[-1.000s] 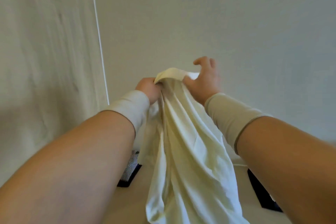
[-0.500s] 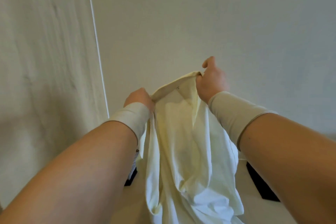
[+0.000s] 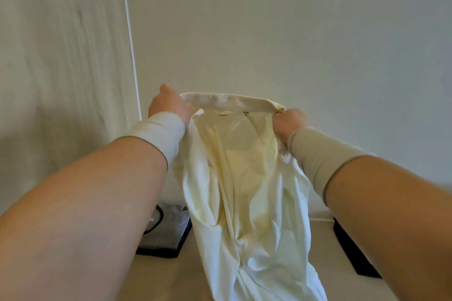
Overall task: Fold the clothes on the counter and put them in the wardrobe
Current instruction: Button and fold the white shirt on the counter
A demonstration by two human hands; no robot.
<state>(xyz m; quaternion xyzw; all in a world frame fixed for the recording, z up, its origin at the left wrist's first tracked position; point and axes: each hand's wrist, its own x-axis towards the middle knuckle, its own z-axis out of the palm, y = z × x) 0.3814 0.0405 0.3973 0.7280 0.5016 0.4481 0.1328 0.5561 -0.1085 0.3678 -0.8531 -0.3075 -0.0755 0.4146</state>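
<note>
Now that the left hand (image 3: 168,105) and right hand (image 3: 288,122) have pulled apart, each pinching the shirt (image 3: 242,178), it hangs open, ready for folding

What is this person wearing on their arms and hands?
Both hands are bare, no gloves. The left hand has a pale cream wrist sleeve behind it; the right hand has a beige wrist sleeve. Forearms above them are uncovered.

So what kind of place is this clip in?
Probably a home bedroom or laundry corner: a plain wall, a beige counter with a folded striped garment, and a cream garment held up.
</note>
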